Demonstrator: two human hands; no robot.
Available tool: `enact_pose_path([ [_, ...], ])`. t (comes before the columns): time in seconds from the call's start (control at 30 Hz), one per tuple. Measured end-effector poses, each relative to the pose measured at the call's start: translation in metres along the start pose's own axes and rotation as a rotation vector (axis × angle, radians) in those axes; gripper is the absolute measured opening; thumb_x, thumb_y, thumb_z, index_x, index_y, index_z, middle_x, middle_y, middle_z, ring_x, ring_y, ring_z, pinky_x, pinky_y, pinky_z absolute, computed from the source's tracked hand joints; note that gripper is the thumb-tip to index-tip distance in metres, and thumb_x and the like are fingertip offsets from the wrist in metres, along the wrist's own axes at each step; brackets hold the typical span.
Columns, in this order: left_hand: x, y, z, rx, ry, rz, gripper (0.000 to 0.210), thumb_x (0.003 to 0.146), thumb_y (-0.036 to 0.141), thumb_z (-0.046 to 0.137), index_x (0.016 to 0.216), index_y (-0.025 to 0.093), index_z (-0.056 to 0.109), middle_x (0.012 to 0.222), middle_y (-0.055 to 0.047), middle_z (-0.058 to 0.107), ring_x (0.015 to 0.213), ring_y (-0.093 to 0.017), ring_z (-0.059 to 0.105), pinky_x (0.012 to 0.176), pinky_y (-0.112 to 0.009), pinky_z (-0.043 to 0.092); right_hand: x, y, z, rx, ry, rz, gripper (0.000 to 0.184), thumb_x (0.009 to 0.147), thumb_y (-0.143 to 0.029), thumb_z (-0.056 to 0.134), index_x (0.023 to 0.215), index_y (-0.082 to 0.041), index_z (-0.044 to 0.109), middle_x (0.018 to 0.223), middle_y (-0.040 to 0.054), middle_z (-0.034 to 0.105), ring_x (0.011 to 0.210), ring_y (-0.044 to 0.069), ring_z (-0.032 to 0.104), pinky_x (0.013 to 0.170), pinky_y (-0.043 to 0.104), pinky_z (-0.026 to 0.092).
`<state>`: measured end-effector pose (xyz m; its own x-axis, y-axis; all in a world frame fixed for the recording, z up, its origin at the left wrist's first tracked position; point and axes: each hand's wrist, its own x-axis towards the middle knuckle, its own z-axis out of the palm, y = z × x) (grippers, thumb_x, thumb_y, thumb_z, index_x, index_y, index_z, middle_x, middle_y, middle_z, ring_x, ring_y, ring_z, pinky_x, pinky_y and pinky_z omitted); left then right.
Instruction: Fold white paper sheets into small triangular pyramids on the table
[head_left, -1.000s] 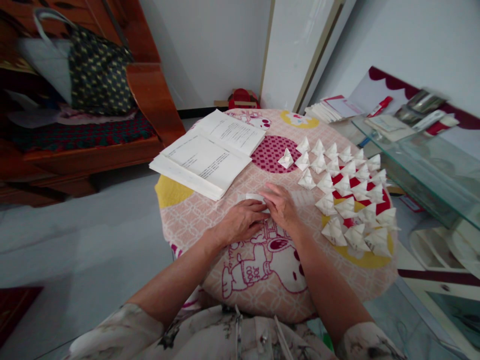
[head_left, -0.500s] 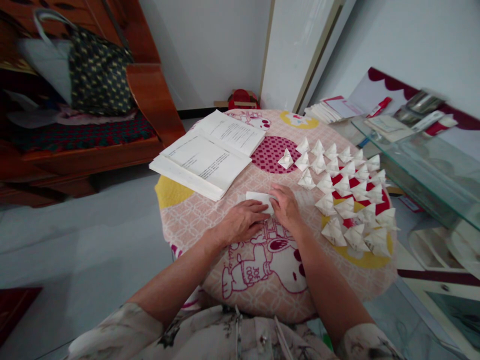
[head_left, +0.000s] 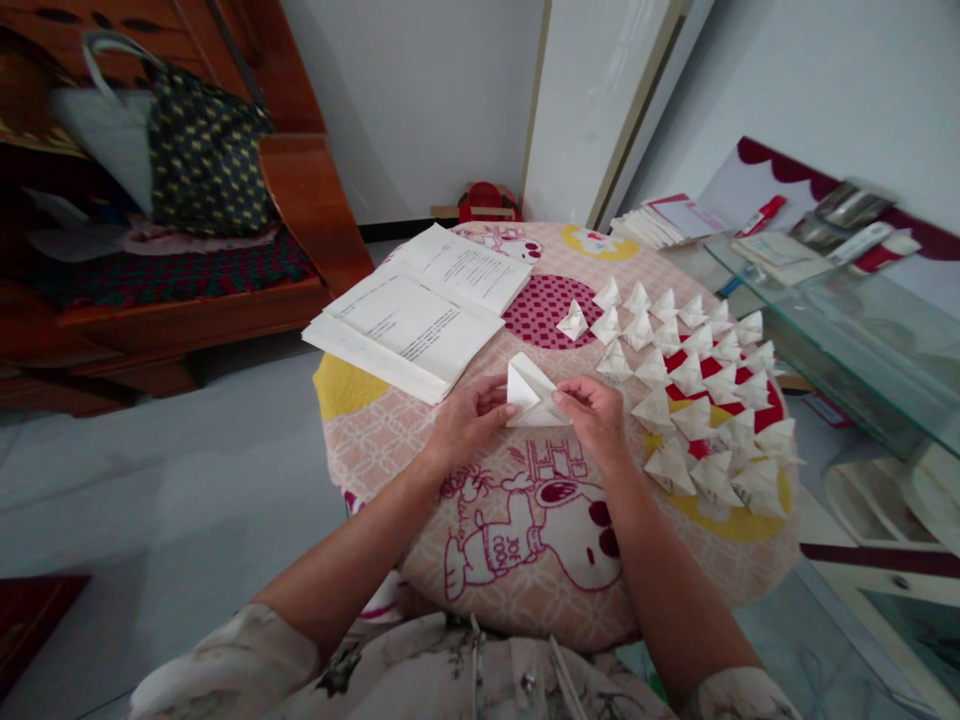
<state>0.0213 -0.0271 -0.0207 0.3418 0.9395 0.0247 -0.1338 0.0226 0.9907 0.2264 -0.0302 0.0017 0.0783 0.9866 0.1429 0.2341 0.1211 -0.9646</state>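
Note:
Between my hands is a folded sheet of white paper [head_left: 534, 394], with a triangular flap standing up from it. My left hand [head_left: 474, 418] pinches its left edge between thumb and fingers. On the other side, my right hand [head_left: 594, 408] grips the right edge the same way. Rows of small folded paper pieces [head_left: 686, 372] with pointed corners stand to the right of my right hand. Beyond my left hand lies an open stack of printed sheets [head_left: 416, 318].
A patterned cloth [head_left: 390, 425] covers the round table. A glass shelf [head_left: 847, 330] with a metal bowl [head_left: 851, 205] and a red marker [head_left: 763, 216] stands at the right. To the left is a wooden bench [head_left: 300, 200] bearing a dark patterned bag [head_left: 206, 150].
The paper was lying flat as a small rectangle under my fingers. Now it is partly opened, showing a triangular flap, and my hands have moved apart to its two sides.

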Motion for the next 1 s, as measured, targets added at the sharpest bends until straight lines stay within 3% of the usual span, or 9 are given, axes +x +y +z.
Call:
enact_pose_path([
  [0.1,-0.003,0.005,0.004,-0.078,-0.058,-0.150,0.054,0.081,0.048,0.074,0.121,0.012,0.066,0.099,-0.011,0.074,0.079,-0.019,0.070,0.064,-0.026,0.057,-0.002,0.001,0.002,0.081,0.000,0.041,0.012,0.076,-0.030,0.070,0.078,-0.018,0.070,0.064,-0.0016,0.064,0.056,0.012,0.053,0.053,0.024,0.040],
  [0.27,-0.006,0.012,0.006,-0.116,-0.043,-0.181,0.048,0.080,0.053,0.074,0.103,0.011,0.074,0.084,-0.007,0.074,0.061,-0.013,0.065,0.052,-0.022,0.052,-0.005,-0.003,0.002,0.239,-0.071,0.099,0.017,0.076,-0.035,0.074,0.074,-0.019,0.069,0.063,-0.0022,0.063,0.055,0.012,0.053,0.052,0.024,0.040],
  [0.47,-0.006,0.010,0.003,-0.139,-0.061,-0.205,0.047,0.079,0.053,0.074,0.101,0.011,0.074,0.074,-0.006,0.073,0.060,-0.013,0.066,0.052,-0.021,0.052,-0.008,-0.012,-0.002,0.374,-0.185,0.242,0.037,0.081,-0.055,0.067,0.068,-0.021,0.066,0.066,0.0015,0.065,0.057,0.015,0.057,0.054,0.028,0.047],
  [0.67,-0.007,0.010,0.003,-0.148,-0.100,-0.210,0.046,0.079,0.053,0.074,0.100,0.012,0.075,0.074,-0.007,0.074,0.060,-0.014,0.067,0.052,-0.021,0.052,-0.008,-0.011,-0.002,0.447,-0.253,0.291,0.032,0.073,-0.047,0.078,0.063,-0.020,0.062,0.058,-0.0028,0.056,0.051,0.011,0.048,0.049,0.025,0.039],
  [1.0,-0.008,0.013,0.005,-0.159,-0.131,-0.226,0.045,0.079,0.052,0.075,0.099,0.011,0.075,0.085,-0.010,0.076,0.065,-0.015,0.068,0.054,-0.021,0.054,-0.008,-0.011,-0.001,0.495,-0.283,0.345,0.028,0.072,-0.044,0.078,0.066,-0.020,0.064,0.062,-0.0021,0.059,0.054,0.012,0.051,0.053,0.026,0.041],
])
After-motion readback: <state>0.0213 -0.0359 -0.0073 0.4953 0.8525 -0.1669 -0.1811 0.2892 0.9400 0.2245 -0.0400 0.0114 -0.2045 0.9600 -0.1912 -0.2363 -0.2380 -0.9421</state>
